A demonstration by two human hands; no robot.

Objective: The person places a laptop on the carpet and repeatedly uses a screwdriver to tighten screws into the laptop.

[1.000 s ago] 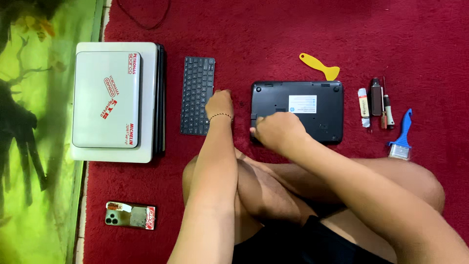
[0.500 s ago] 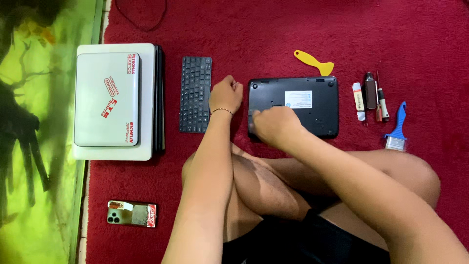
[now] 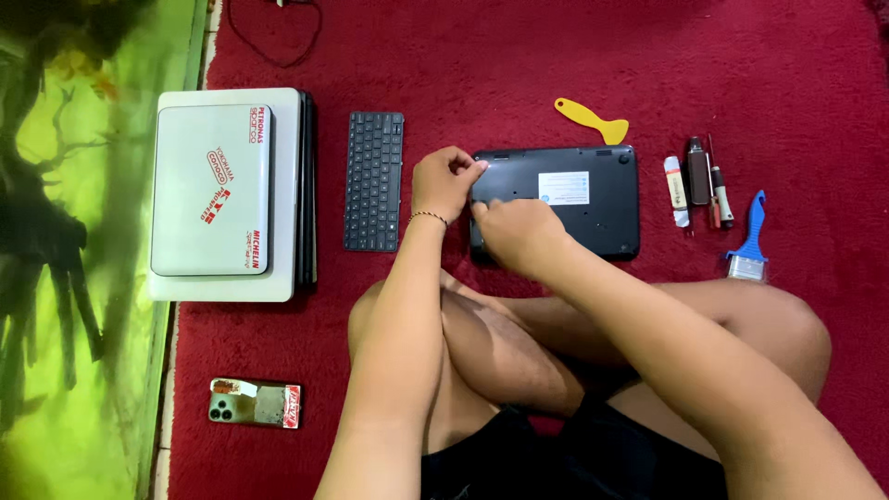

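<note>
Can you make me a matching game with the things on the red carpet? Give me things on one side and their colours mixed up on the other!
Things:
1. scraper
2. brush
3. keyboard
4. stacked laptops

Colours:
A. black
B. silver-white
C. yellow
D. blue handle

Pairs: 1-C, 2-D, 3-A, 4-B

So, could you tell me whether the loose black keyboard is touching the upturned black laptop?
Apart. The head view shows a strip of red carpet between the keyboard and the laptop, with the left hand over part of that gap.
</note>
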